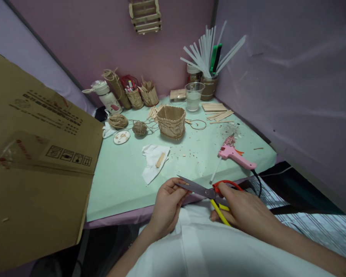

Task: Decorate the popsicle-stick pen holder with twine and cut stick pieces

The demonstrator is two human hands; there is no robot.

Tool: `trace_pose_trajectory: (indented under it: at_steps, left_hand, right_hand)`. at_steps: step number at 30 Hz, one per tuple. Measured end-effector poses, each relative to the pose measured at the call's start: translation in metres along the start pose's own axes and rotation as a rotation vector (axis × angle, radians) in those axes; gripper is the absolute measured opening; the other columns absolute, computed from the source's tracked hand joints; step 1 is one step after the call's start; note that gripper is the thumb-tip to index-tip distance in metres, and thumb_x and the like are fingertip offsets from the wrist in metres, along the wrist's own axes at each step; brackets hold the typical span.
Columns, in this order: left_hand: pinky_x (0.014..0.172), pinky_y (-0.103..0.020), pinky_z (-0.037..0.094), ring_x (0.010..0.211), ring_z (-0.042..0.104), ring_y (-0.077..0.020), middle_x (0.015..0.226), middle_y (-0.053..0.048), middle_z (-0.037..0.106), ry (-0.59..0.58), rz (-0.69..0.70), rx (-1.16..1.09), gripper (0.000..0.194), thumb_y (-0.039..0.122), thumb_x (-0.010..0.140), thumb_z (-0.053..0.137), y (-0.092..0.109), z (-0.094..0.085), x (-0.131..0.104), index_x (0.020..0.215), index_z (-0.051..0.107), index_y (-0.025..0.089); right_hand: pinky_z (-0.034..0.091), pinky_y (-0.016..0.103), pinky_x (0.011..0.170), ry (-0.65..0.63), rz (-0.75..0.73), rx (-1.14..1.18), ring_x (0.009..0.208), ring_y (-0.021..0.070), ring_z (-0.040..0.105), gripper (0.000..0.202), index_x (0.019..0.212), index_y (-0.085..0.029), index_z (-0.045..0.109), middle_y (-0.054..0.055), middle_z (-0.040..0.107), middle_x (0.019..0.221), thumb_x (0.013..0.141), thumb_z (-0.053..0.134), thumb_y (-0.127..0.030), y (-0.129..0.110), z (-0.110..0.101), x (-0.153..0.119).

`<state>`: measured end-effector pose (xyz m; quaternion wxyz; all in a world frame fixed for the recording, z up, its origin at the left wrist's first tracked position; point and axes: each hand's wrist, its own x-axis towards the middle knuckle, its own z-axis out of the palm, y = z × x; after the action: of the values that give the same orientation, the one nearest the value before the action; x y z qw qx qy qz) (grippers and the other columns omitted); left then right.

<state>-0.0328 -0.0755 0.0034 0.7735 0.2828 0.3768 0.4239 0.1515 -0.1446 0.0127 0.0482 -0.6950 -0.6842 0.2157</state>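
In my right hand (239, 206) is a pair of scissors (200, 189) with one red and one yellow handle. The blades point left and reach my left hand (170, 202) at the front edge of the table. My left fingers are pinched together by the blades; a tiny pale bit shows there, too small to name. Beyond my hands lies a crumpled white tissue (150, 159) with a short flat wooden stick (160, 160) on it. Farther back stands a basket (173, 125) covered in wooden pieces.
A pink hot glue gun (236, 156) rests at the right. Twine balls (140, 128) and a white dish of wood chips (121, 137) are at the left. Wooden sticks (214, 107), a plastic cup of water (193, 100) and holders line the back. A cardboard box (43, 165) stands left.
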Motion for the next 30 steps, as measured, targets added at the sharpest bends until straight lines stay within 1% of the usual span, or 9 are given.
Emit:
trace_pose_trajectory:
  at_steps: [4,9,17,25,28,30]
  left_hand:
    - [0.07,-0.021,0.047,0.068,0.058,-0.0082,0.071,0.001,0.063,-0.005,-0.004,0.006,0.012,0.011,0.065,0.071,0.0004,0.0009,-0.0005,0.072,0.062,0.015]
    - [0.07,-0.021,0.047,0.068,0.058,-0.0081,0.072,0.0,0.063,-0.004,-0.012,0.009,0.01,0.011,0.067,0.069,0.0002,0.0007,-0.0006,0.073,0.062,0.015]
    - [0.068,-0.019,0.046,0.065,0.057,-0.0073,0.069,0.001,0.063,-0.013,-0.024,0.007,0.011,0.012,0.066,0.07,-0.0011,-0.0012,-0.001,0.073,0.062,0.014]
    - [0.067,-0.02,0.047,0.063,0.058,-0.0083,0.068,0.0,0.062,-0.008,-0.052,0.024,0.014,0.015,0.065,0.072,-0.0026,-0.0022,0.0006,0.076,0.063,0.014]
    - [0.065,-0.018,0.046,0.063,0.057,-0.0071,0.068,0.0,0.062,-0.012,-0.074,0.028,0.015,0.016,0.066,0.072,-0.0032,-0.0031,0.0008,0.077,0.063,0.013]
    - [0.063,-0.016,0.044,0.063,0.057,-0.0066,0.07,-0.001,0.063,-0.012,-0.09,0.019,0.014,0.017,0.067,0.072,-0.0029,-0.0033,0.0007,0.077,0.062,0.014]
  right_hand:
    - [0.026,0.023,0.048,-0.021,0.014,-0.014,0.06,0.024,0.061,0.032,0.085,-0.024,0.043,0.0,0.061,0.064,0.076,0.058,-0.05,-0.0016,-0.0004,0.0009]
    - [0.028,0.024,0.048,-0.047,0.025,-0.02,0.06,0.0252,0.063,0.032,0.085,-0.023,0.044,0.001,0.063,0.066,0.076,0.058,-0.051,-0.0016,0.0019,0.0011]
    - [0.03,0.025,0.049,-0.014,0.025,-0.04,0.062,0.027,0.064,0.032,0.086,-0.023,0.046,0.003,0.064,0.066,0.075,0.059,-0.05,0.0002,0.0052,-0.0001]
    - [0.029,0.025,0.051,-0.088,0.059,0.0,0.066,0.0278,0.065,0.027,0.086,-0.023,0.046,0.005,0.067,0.071,0.078,0.056,-0.047,-0.0006,0.003,0.0006]
    - [0.029,0.025,0.051,-0.127,0.072,0.062,0.065,0.026,0.064,0.025,0.086,-0.023,0.044,0.004,0.066,0.07,0.08,0.054,-0.044,0.0,0.0016,0.0026]
    - [0.028,0.024,0.052,-0.112,0.08,0.114,0.066,0.0247,0.064,0.023,0.087,-0.023,0.042,0.003,0.065,0.071,0.081,0.052,-0.043,0.0006,0.0002,0.0039]
